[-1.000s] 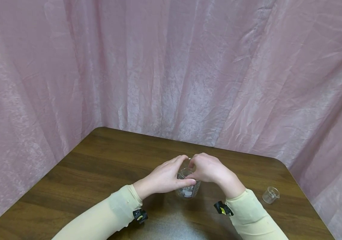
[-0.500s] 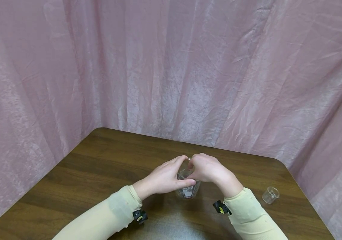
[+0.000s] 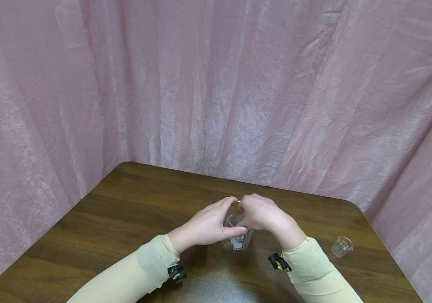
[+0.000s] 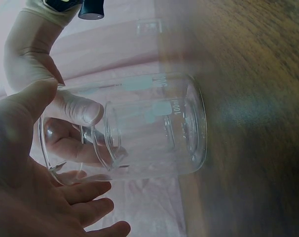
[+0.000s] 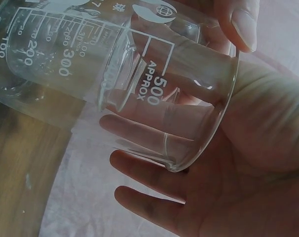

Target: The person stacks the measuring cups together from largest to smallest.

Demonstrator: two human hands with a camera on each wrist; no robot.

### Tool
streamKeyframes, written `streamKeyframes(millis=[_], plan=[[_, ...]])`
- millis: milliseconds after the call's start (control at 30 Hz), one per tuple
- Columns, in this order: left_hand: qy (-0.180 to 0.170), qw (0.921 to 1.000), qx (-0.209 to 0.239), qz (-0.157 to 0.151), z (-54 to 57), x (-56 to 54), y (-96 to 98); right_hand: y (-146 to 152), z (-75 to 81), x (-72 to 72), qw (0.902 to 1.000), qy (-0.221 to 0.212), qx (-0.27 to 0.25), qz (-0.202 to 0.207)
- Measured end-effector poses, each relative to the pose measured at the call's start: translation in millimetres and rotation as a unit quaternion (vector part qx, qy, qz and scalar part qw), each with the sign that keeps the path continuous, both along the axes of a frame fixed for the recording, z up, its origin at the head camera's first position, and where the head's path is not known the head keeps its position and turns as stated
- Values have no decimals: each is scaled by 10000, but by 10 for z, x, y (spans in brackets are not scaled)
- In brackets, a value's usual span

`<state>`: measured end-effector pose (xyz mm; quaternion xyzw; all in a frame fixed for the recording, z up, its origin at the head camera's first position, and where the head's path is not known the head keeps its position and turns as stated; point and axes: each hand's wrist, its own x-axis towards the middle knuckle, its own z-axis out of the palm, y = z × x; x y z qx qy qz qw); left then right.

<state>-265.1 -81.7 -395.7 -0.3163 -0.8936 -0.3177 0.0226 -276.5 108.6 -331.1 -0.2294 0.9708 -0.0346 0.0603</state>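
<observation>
Pink crushed-velvet curtain (image 3: 185,84), hung in folds behind the far and side edges of a brown wood-grain table (image 3: 155,198) with rounded far corners.

Item: large beaker (image 3: 237,243), clear glass, white graduations up to 500; we find it upright on the table, well in from the left edge and from the far edge.

Item: inner beaker (image 4: 144,123), clear, nested in the large beaker; we read a 100 ml mark through the wall. Overlapping rims keep us from counting the nested pieces.

Item: left hand (image 3: 207,224), its grip clamped around the large beaker's upper wall, thumb across the near side.

Item: right hand (image 3: 264,214), thumb and some fingers inside the large beaker's mouth, near the inner beaker's rim, other fingers outside; we cannot tell whether this grip is clamped on the glass.

Item: small beaker (image 3: 342,247), clear, upright near the table's right edge.

Item: two pale yellow sleeves (image 3: 125,269), each with a black device (image 3: 177,273) at the wrist.
</observation>
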Motion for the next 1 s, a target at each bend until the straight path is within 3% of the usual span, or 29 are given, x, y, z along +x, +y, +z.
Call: streamKeyframes(millis=[1000], plan=[[-25,10000,29,25,16,2,6,32,7,23,9995,28,-154,257]])
